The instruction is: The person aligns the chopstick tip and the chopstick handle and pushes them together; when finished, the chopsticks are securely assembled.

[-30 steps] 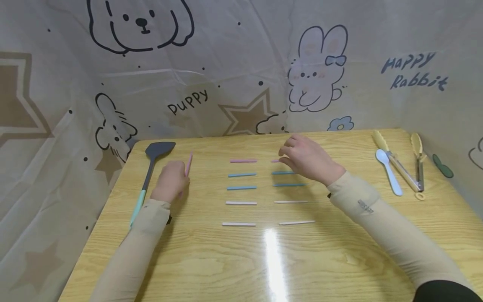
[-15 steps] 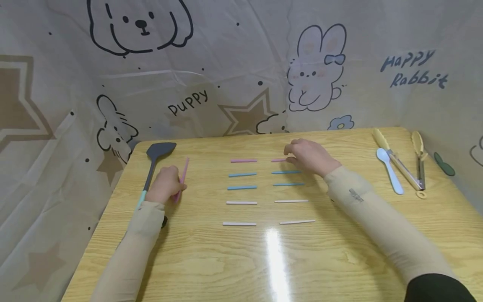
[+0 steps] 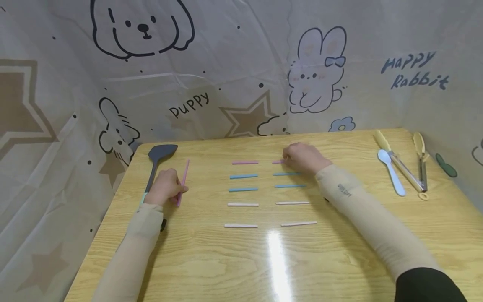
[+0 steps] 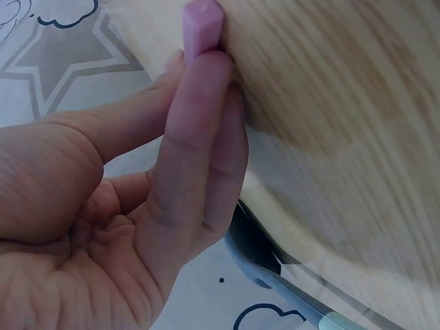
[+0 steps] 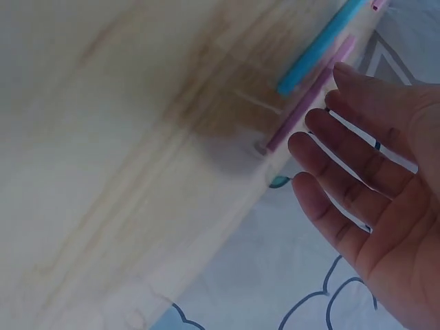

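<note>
My left hand [image 3: 164,187] pinches a long pink stick [image 3: 185,176], chopstick-like, between thumb and fingers at the left of the table. Its blunt, angular end [image 4: 203,26] juts past the fingertips in the left wrist view. My right hand [image 3: 305,157] hovers by a shorter pink stick [image 3: 278,162], covering part of it in the head view. In the right wrist view its fingers are loosely bent beside that pink stick [image 5: 309,97], not closed round it. A blue stick [image 5: 320,48] lies alongside. Another short pink stick [image 3: 245,162] lies to the left.
Two columns of blue and white sticks lie mid-table, among them a blue stick [image 3: 243,176] and a white stick [image 3: 241,226]. A dark spatula [image 3: 161,152] lies at left. A light blue spoon [image 3: 392,173] and two tongs [image 3: 401,163] lie at right. Printed cloth [image 3: 234,54] hangs behind.
My left hand has shifted slightly left and nearer me, the long pink stick in its fingers. My right hand has come lower beside the short pink stick, its forearm swinging left.
</note>
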A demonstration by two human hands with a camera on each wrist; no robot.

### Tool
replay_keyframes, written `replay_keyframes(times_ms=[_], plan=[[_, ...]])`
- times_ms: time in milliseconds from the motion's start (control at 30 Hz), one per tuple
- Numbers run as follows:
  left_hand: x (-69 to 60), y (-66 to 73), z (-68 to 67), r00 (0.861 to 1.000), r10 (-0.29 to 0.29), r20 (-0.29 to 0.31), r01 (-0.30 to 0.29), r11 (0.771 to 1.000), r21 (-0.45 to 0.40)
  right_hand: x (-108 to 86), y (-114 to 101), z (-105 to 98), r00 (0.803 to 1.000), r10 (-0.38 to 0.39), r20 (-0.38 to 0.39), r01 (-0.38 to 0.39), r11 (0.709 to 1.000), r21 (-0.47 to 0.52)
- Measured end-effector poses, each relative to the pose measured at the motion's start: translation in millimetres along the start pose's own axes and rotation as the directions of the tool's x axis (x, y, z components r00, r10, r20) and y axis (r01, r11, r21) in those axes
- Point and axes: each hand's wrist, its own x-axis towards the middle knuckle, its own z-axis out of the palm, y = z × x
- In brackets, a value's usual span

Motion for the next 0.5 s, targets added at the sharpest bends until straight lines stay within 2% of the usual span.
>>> replay_keyframes(times_ms=[233, 500], plan=[[-0.7, -0.6, 2.3, 1.0, 0.006, -0.015, -0.005, 1.0, 0.021, 1.6, 0.7, 8.3, 0.999, -0.045, -0.021, 0.043, 0.997, -0.057], [-1.7, -2.4, 1.8, 0.999, 0.021, -0.044, -0.019, 0.999, 0.038, 2.7, -3.8, 8.3, 0.995, -0.076, -0.063, 0.069, 0.993, -0.096]])
